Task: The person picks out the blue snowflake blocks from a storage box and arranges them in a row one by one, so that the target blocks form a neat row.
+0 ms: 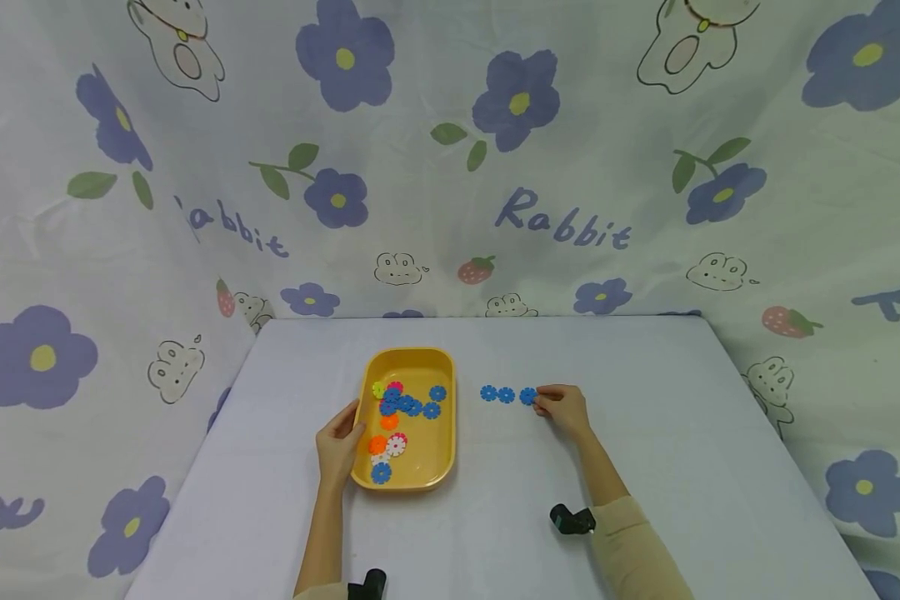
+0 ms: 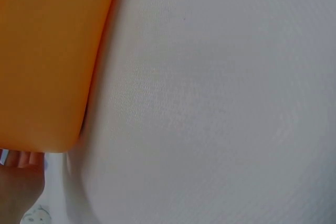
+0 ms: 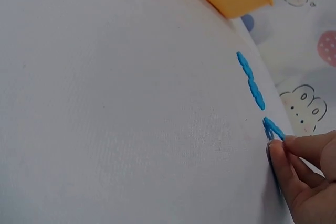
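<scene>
My left hand (image 1: 337,446) grips the left wall of a yellow tray (image 1: 429,454), thumb at its rim. In the left wrist view the fingers of that hand (image 2: 21,187) reach beneath the tray's edge. Right of the tray, my right hand (image 1: 567,410) pinches a blue flower-shaped plastic disc (image 1: 527,397) between thumb and fingertips. The right wrist view has this disc (image 3: 273,128) tilted, one edge low over the table. Just left of it, two more blue discs (image 1: 497,394) lie side by side in a row with it.
Inside the tray lie several blue discs (image 1: 432,410), with orange (image 1: 377,445), white (image 1: 396,447), pink and yellow-green ones among them. A white cloth (image 1: 510,517) covers the table. Behind its far edge hangs a flower-and-rabbit curtain (image 1: 420,183).
</scene>
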{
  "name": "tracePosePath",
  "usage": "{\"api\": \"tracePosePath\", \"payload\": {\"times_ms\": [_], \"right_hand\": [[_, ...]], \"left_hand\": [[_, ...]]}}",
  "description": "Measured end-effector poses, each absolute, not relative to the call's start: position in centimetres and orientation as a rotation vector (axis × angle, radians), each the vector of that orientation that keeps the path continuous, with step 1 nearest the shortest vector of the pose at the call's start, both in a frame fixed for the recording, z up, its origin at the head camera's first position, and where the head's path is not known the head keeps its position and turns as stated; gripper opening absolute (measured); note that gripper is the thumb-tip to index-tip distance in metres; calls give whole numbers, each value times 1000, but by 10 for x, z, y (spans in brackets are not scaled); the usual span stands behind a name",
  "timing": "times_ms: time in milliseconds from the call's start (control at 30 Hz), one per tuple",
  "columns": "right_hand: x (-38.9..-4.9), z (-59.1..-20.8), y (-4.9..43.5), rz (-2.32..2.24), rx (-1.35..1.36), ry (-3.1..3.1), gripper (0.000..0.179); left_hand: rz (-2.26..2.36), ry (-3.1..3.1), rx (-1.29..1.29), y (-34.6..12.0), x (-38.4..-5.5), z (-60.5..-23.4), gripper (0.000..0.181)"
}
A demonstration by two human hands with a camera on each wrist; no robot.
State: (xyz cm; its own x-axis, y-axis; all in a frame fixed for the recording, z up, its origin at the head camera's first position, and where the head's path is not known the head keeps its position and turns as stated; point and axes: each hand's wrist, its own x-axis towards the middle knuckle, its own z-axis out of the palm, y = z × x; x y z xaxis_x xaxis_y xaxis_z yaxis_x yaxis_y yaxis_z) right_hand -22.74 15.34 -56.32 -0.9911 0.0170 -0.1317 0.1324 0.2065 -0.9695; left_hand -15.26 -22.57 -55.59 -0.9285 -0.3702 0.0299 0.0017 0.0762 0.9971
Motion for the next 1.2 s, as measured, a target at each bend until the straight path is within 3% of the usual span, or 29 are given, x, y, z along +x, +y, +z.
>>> {"api": "tracePosePath", "payload": {"times_ms": [1200], "right_hand": [[-232,-561,146,-1848,227,2465,17]], "left_hand": [[-1963,-2099,388,-217,-140,-524,39]]}}
